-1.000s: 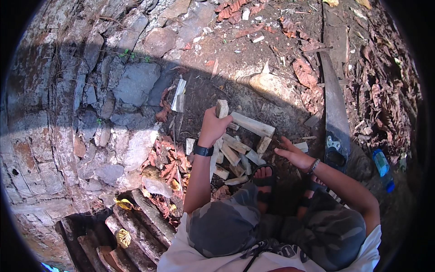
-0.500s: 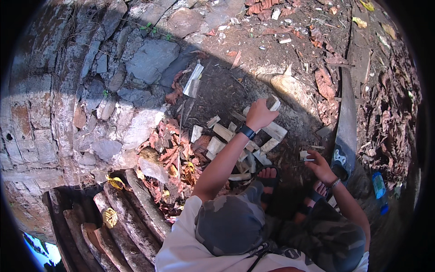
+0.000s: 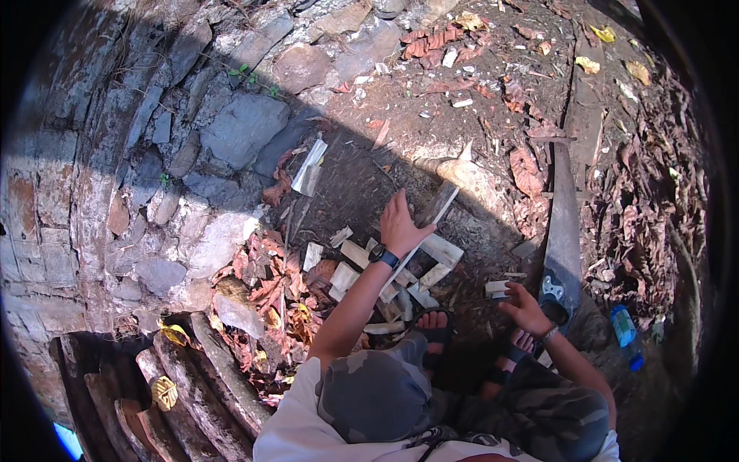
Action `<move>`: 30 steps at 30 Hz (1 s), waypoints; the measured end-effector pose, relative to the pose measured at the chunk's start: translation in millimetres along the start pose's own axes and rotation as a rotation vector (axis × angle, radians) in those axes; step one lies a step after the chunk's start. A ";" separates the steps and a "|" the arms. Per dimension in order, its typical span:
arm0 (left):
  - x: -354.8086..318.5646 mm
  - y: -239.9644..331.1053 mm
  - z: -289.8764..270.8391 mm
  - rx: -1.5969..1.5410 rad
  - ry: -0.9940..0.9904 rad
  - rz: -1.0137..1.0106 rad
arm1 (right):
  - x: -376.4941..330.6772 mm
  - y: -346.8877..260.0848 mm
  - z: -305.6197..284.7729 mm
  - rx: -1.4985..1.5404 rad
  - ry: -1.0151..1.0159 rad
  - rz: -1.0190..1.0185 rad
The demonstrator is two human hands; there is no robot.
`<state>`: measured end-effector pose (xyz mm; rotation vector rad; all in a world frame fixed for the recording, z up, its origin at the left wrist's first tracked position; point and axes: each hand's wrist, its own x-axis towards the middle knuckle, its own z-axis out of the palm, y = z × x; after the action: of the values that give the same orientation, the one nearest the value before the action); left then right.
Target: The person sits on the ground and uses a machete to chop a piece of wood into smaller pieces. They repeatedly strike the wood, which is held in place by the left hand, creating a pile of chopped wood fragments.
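My left hand (image 3: 400, 227), with a dark watch on its wrist, hovers over a loose pile of split firewood (image 3: 356, 254), fingers stretched and thumb spread. Against its thumb side lies a long split stick (image 3: 440, 205) with a pale edge; whether the thumb touches it cannot be told. My right hand (image 3: 526, 308), wearing a bracelet, hangs low with bent fingers, thumb and index apart. Just beyond its fingertips is a small pale wood block (image 3: 496, 289); I cannot see a grip on it. My sandalled foot (image 3: 433, 320) is beside the pile.
At left rises a stone wall (image 3: 245, 127). Thick logs (image 3: 231, 369) lie at lower left near dry leaves. A long grey plank-like piece (image 3: 564, 215) with a silver metal fitting (image 3: 551, 289) lies at right. A plastic bottle (image 3: 623, 327) with blue label is beyond it.
My left hand has let go of the wood piece and opened, drawing back leftward; the stick now lies beside it. My right hand keeps its place by the small block. The view has shifted.
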<state>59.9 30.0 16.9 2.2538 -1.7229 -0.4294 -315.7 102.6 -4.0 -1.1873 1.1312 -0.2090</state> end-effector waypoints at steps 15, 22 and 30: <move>-96.8 -35.6 8.2 0.106 -0.015 -0.045 | -15.2 8.4 17.1 -0.185 0.076 -0.097; -76.7 -14.0 8.2 0.120 0.039 0.049 | -15.5 5.6 14.5 -0.140 0.099 -0.133; -80.0 -7.0 24.0 0.148 -0.051 -0.041 | -18.6 13.0 10.4 -0.230 0.149 -0.221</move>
<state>36.9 108.3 -2.3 2.4050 -1.7905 -0.3827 -321.7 126.9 -4.3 -1.5242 1.1746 -0.3479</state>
